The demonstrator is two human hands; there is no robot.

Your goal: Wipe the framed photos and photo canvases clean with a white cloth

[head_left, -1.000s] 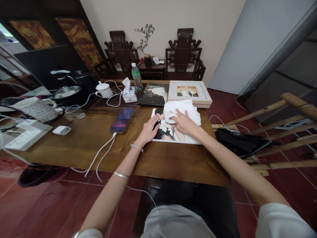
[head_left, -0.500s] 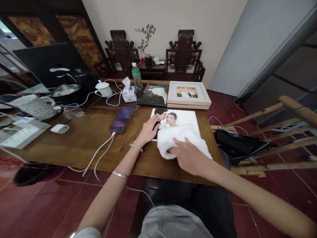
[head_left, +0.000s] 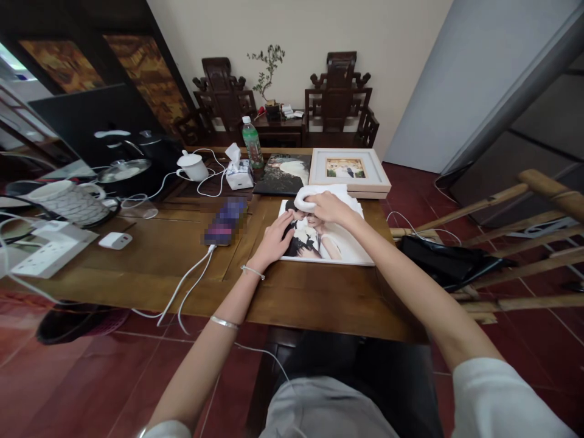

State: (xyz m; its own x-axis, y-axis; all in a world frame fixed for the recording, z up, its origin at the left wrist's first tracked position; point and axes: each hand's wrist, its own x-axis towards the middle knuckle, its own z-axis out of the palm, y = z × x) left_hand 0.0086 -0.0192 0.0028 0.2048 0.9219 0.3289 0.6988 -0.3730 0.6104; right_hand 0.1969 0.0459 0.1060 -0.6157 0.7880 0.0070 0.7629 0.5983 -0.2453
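We see a wooden table (head_left: 292,298) from above, with a person's two bare hands working at a large unframed photo print (head_left: 337,246) that lies flat near the table's right end. The left hand (head_left: 274,238) rests flat and open on the print's left edge, fingers spread, holding nothing and pinning the print down. The right hand (head_left: 329,208) is at the print's far edge, its grip closed around a bunched white cloth (head_left: 306,194) that touches the picture surface there.

We judge the work to be wiping the print, and it looks under way rather than finished, since the cloth is on the print and the hand holds it firmly. The near and right parts of the print lie bare. We cannot tell which areas have been wiped.

Just beyond the print, a framed picture (head_left: 347,169) and a dark print (head_left: 283,173) lie flat, touched by neither hand. To the left lies a phone (head_left: 225,221), with a tissue box (head_left: 238,173) and a plastic bottle (head_left: 252,143) farther off.
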